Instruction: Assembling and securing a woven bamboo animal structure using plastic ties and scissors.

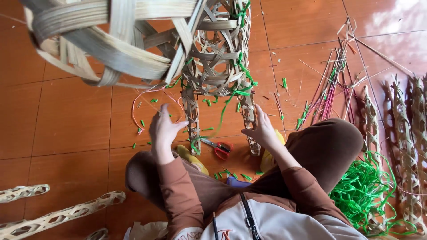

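Bamboo frame (216,66) stands on floor (66,115) between knees. Left hand (163,130) released, beside left leg (192,116). Right hand (262,131) loosely touching right leg (249,116), not clenched. Risk: frame tipping, unsteadied; scissors (219,148) underfoot.

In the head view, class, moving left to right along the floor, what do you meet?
Woven bamboo tubes → left hand → red-handled scissors → right hand → green plastic strips pile → woven bamboo tubes at the right edge.
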